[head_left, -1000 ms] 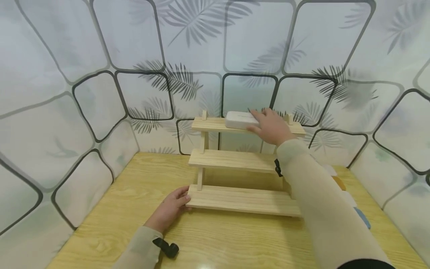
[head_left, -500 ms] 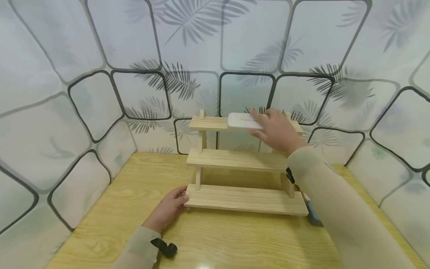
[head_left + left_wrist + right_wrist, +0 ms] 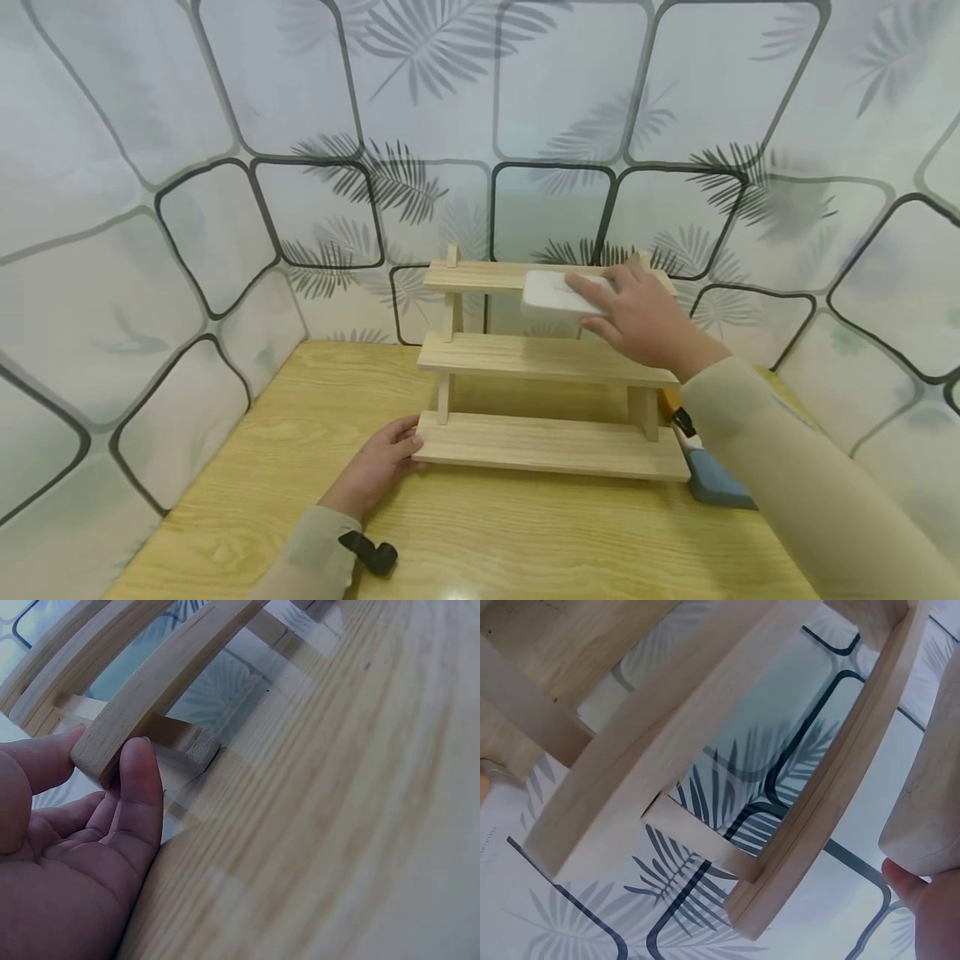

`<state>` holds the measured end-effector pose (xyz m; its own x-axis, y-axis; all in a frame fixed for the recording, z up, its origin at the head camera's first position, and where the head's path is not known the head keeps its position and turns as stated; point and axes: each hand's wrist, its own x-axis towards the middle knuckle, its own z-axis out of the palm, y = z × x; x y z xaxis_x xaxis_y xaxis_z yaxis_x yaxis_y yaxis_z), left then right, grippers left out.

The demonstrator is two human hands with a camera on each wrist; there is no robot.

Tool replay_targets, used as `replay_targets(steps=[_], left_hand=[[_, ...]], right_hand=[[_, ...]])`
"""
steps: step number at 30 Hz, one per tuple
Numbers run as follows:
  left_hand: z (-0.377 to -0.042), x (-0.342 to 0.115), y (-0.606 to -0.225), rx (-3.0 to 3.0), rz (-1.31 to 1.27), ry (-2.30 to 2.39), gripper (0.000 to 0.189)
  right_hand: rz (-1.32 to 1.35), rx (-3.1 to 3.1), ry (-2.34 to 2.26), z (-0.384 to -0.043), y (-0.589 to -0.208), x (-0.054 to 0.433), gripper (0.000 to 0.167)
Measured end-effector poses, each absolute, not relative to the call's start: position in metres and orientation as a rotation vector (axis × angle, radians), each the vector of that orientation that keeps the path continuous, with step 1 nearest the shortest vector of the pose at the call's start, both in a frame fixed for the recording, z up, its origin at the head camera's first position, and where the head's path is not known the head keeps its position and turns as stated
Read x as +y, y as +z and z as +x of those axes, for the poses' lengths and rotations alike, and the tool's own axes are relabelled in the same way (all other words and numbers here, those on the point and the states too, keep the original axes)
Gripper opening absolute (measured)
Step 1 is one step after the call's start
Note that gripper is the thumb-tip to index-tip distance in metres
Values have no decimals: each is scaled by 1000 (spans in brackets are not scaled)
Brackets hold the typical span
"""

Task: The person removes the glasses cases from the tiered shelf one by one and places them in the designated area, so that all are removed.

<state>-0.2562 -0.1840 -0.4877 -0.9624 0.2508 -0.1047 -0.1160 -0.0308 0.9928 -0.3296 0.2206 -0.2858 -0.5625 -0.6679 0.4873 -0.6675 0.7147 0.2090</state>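
Observation:
A three-tier wooden display shelf (image 3: 525,358) stands on the table. At the left end of its bottom board, my left hand (image 3: 378,462) pinches the board between thumb and finger, as the left wrist view shows close up. My right hand (image 3: 645,317) grips a white rounded box (image 3: 551,292) with faint lettering on top. In the head view the box overlaps the front edge of the top board and the space over the middle one. The right wrist view has only part of this box (image 3: 930,795) at its right edge, with fingers below it.
Right of the shelf lie a blue item (image 3: 716,479) and an orange item (image 3: 667,404), partly hidden by my right sleeve. A leaf-patterned curtain (image 3: 435,83) closes in the back and sides of the wood-grain table (image 3: 480,533).
My right hand has brought the white box off the top board, forward, lower and slightly right. The left hand keeps its hold on the bottom board.

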Motion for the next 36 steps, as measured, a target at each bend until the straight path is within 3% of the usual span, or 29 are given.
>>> replay_targets(steps=[31, 36], left_hand=[[-254, -182, -487, 1973, 169, 2083, 57], [-255, -183, -486, 1971, 176, 2082, 57]], right_hand=[[1018, -2534, 127, -244, -335, 303, 70], [1029, -2513, 120, -236, -343, 315, 77]])
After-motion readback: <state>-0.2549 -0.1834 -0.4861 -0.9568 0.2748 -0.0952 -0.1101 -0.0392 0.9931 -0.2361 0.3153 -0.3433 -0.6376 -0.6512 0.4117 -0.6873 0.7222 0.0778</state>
